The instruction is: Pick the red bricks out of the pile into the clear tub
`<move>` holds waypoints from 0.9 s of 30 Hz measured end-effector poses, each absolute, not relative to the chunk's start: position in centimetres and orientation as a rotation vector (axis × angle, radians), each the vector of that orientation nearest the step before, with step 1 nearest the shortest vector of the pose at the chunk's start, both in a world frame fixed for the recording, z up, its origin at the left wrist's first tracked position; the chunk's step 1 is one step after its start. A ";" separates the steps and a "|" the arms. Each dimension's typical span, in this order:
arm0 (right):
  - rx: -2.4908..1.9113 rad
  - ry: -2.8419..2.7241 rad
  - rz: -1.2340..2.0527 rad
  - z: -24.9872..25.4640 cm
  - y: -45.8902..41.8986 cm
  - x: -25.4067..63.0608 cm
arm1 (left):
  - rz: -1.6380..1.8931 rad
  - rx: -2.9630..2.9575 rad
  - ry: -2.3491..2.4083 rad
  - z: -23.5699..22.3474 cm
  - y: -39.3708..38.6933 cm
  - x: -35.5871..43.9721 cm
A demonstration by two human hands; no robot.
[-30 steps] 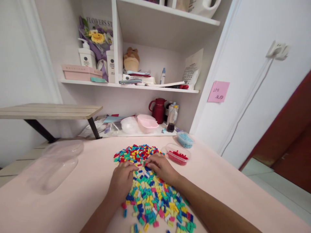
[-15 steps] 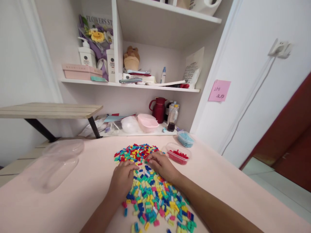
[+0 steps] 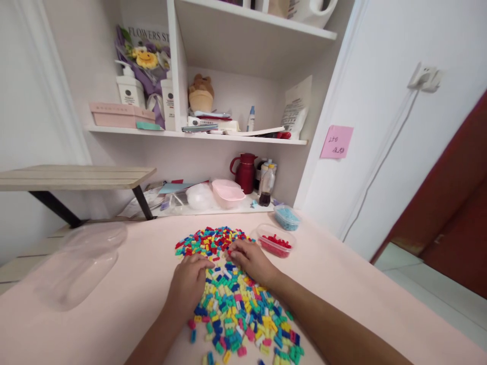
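Note:
Small coloured toy bricks (image 3: 236,304) are spread over the pink tabletop, with a denser heap (image 3: 209,238) at the far end. My left hand (image 3: 189,279) lies at the left side of the bricks, palm down, fingers loosely bent and thumb apart, with no brick visible in it. Opposite it, my right hand (image 3: 251,261) reaches in from the right. Its thumb and fingers come together at a red brick at the near edge of the heap. The fingertips partly hide that brick. Beyond the right hand stands a clear tub (image 3: 276,241) holding red bricks.
A second tub (image 3: 287,218) with light blue pieces stands behind the red one. Clear plastic containers (image 3: 79,263) lie at the left. On the back ledge are a pink bowl (image 3: 228,192), a dark red jug (image 3: 245,173) and bottles (image 3: 267,185). A slatted wooden stand (image 3: 76,177) rises at left.
The whole view has shifted slightly to the left. Both hands keep nearly the same places by the heap, with only small finger movements at the right hand.

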State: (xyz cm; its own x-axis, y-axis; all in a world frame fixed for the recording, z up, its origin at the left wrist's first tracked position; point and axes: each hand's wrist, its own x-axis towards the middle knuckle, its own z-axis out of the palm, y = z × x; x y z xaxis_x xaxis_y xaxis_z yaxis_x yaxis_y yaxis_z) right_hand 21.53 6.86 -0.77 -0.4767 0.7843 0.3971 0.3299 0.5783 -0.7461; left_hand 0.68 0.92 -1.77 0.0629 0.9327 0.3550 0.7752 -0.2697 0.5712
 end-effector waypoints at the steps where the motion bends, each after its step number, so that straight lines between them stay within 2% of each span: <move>1: -0.878 -2.056 0.802 -0.8 6.9 21.6 | 0.998 2.106 1.737 -1.8 0.9 0.7; 8: -0.860 -2.000 1.074 -0.9 6.8 21.8 | 1.022 2.081 1.727 -1.3 0.7 0.7; 10: -0.849 -2.027 1.037 0.1 6.4 22.1 | 1.021 2.075 1.730 -1.1 0.7 0.7; 19: -1.245 -2.135 0.057 6.4 7.2 26.3 | 1.054 2.052 1.717 -1.3 1.0 0.5; 27: -1.766 -2.137 -0.272 5.8 8.5 28.6 | 1.109 2.029 1.689 -2.0 1.6 0.1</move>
